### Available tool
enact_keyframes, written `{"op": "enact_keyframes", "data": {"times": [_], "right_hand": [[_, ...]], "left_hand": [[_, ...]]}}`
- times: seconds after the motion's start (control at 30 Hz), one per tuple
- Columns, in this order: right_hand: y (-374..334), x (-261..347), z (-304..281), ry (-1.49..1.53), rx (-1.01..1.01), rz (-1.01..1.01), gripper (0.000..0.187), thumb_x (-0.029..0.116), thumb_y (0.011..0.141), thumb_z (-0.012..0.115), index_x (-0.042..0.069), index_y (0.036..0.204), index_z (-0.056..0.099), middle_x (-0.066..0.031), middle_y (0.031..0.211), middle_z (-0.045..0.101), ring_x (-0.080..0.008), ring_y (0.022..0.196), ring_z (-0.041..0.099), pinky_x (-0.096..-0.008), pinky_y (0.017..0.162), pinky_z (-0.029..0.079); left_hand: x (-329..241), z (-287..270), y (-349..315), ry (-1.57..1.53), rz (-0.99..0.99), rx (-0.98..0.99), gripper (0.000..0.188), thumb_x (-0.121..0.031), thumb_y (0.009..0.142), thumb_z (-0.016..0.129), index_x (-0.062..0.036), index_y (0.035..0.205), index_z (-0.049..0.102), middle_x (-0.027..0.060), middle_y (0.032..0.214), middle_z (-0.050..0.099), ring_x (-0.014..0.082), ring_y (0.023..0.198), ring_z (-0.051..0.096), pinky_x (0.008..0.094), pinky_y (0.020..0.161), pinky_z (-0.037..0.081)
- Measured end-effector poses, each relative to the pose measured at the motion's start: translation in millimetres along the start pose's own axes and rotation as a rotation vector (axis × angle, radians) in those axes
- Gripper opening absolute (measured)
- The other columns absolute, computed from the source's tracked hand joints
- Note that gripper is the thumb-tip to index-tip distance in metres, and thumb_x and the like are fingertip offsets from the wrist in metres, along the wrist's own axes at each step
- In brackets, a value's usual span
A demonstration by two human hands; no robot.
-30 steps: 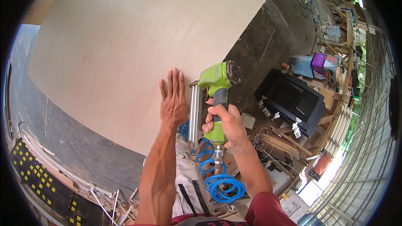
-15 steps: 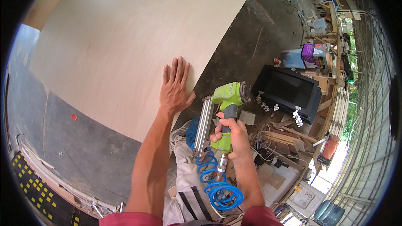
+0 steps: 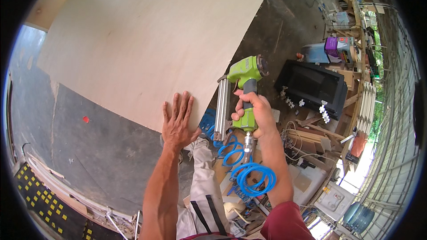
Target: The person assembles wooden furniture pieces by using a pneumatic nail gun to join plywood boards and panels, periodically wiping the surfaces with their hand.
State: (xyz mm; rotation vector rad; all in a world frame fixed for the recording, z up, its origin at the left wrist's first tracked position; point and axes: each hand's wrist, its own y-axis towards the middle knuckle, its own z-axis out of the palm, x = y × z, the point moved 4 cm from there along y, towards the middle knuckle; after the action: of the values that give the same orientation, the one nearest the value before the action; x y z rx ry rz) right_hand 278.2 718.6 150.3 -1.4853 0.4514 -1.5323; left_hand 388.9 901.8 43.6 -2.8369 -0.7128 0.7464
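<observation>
My left hand (image 3: 179, 122) lies flat with fingers spread on the near corner of a large pale plywood sheet (image 3: 133, 49). To its right, my right hand (image 3: 255, 111) is wrapped round the dark grip of a green pneumatic nail gun (image 3: 244, 69). The gun's silver magazine (image 3: 222, 109) points back toward me, beside the sheet's right edge. A coiled blue air hose (image 3: 253, 180) hangs from the metal fitting at the bottom of the grip. Whether a finger rests on the trigger is hard to make out.
Right of the gun a black framed panel (image 3: 313, 86) stands by a purple box (image 3: 340, 49) and wood scraps. A blue water bottle (image 3: 358, 217) lies at lower right. Grey concrete floor (image 3: 89, 138) shows at left, with a yellow-dotted black mat (image 3: 42, 195) at its edge.
My left hand has slid nearer to me along the sheet, to its near corner. My right hand has carried the nail gun forward and slightly right, with the hose trailing.
</observation>
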Motion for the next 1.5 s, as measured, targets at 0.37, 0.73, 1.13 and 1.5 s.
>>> {"op": "enact_keyframes", "data": {"times": [0.37,0.73,1.13,1.5], "right_hand": [[6,3,2,-0.075,0.030,0.040,0.024,0.016,0.086,0.065,0.002,0.102,0.055,-0.0114,0.075,0.055,-0.0174,0.055,0.055,-0.0372,0.056,0.051],[-6,-11,30,-0.037,0.047,0.086,0.036,0.014,0.089,0.062,-0.005,0.119,0.054,-0.0099,0.071,0.056,-0.0161,0.055,0.054,-0.0367,0.055,0.048],[-1,-17,29,-0.099,0.070,0.068,0.027,0.014,0.087,0.065,-0.001,0.107,0.053,-0.0107,0.072,0.056,-0.0184,0.053,0.056,-0.0366,0.052,0.051],[-37,-48,2,-0.076,-0.004,0.112,0.039,0.011,0.090,0.062,-0.004,0.123,0.048,-0.0132,0.074,0.055,-0.0190,0.055,0.056,-0.0380,0.055,0.051]], "left_hand": [[1,-1,1,-0.028,-0.007,0.001,0.120,-0.049,0.064,0.078,-0.0154,0.161,0.016,0.0037,0.168,0.013,0.0265,0.156,0.008,0.0547,0.125,0.004],[0,-1,1,-0.081,0.029,-0.067,0.116,-0.042,0.064,0.078,-0.0120,0.160,0.020,0.0088,0.167,0.017,0.0289,0.155,0.009,0.0557,0.124,0.004],[0,-1,1,-0.075,0.019,-0.059,0.115,-0.045,0.064,0.076,-0.0118,0.160,0.021,0.0088,0.167,0.018,0.0288,0.155,0.010,0.0549,0.124,0.003],[1,-2,0,-0.098,0.019,-0.064,0.113,-0.041,0.063,0.074,-0.0116,0.159,0.023,0.0076,0.167,0.019,0.0276,0.155,0.010,0.0547,0.124,0.004]]}}
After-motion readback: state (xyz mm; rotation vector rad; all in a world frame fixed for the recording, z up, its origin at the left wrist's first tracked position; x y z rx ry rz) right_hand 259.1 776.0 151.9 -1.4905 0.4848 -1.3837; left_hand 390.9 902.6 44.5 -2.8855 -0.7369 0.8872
